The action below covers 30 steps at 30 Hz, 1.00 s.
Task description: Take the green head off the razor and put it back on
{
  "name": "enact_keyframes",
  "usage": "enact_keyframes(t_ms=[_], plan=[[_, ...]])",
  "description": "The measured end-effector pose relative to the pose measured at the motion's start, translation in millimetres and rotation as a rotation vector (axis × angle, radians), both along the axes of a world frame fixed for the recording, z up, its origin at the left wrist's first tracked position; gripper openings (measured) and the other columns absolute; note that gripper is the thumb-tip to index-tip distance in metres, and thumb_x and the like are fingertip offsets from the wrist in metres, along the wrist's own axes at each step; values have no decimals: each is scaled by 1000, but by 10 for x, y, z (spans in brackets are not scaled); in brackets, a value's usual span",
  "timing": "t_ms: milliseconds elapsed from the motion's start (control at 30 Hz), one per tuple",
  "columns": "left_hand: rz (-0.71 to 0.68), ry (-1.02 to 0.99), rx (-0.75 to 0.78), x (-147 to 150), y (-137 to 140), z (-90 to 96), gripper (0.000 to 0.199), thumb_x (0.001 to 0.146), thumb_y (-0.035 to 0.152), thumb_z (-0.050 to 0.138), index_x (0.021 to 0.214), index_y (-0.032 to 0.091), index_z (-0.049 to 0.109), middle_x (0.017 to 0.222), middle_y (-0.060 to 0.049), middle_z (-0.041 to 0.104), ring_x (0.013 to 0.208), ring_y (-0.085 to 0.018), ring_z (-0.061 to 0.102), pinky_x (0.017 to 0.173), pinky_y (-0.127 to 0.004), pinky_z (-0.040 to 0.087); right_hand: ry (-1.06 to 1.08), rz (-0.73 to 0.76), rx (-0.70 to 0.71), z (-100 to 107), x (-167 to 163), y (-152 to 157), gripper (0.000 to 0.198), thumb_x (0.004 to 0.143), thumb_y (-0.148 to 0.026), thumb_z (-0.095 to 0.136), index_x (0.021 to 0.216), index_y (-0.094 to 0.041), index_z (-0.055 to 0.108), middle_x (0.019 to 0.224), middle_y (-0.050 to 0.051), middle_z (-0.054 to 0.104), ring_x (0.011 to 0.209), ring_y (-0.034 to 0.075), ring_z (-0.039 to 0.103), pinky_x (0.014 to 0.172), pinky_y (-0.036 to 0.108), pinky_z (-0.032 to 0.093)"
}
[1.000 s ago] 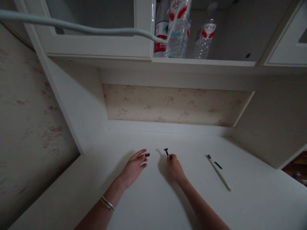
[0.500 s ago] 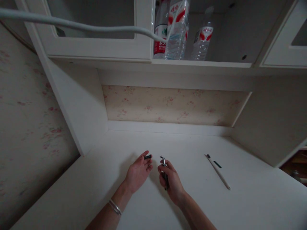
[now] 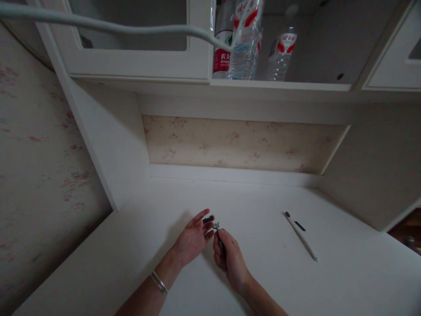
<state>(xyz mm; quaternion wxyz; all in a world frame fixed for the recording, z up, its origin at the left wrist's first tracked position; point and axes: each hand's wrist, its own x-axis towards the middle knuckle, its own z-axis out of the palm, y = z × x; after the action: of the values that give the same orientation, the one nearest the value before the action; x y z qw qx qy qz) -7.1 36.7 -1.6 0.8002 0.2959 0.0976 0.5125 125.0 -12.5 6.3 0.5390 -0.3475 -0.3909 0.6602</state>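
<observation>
My left hand [image 3: 192, 241], palm turned up, pinches a small black rod-shaped piece [image 3: 208, 219] between its fingers. A silvery bracelet circles that wrist. In my right hand [image 3: 230, 259] is a small tool with a dark handle [image 3: 221, 248] and a shiny metal head [image 3: 216, 226], its fingers wrapped round the handle. The metal head sits close beside the left fingertips, just below the black piece. Whether they touch I cannot tell. Both hands are over the white desk [image 3: 250, 206].
To the right lie a slim white pen-like stick [image 3: 301, 237] with a dark tip and a short black strip [image 3: 300, 226]. Plastic bottles [image 3: 245, 48] stand in the open cupboard above. A pale cable [image 3: 131, 29] crosses in front of the cupboard.
My right hand has moved left, bringing the tool's metal head up to my left fingers. The head has turned. The left hand has shifted slightly right, still with the black piece.
</observation>
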Motion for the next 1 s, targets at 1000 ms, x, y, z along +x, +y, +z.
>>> enact_keyframes(t_ms=[1000], plan=[[-1,106,20,53,-49,-6,41,71,20,76,111,20,64,112,-8,63,99,-16,58,88,-27,41,-69,-38,55,-40,-33,-35,45,79,-59,57,67,-20,40,52,-9,29,41,5,16,36,19,10]])
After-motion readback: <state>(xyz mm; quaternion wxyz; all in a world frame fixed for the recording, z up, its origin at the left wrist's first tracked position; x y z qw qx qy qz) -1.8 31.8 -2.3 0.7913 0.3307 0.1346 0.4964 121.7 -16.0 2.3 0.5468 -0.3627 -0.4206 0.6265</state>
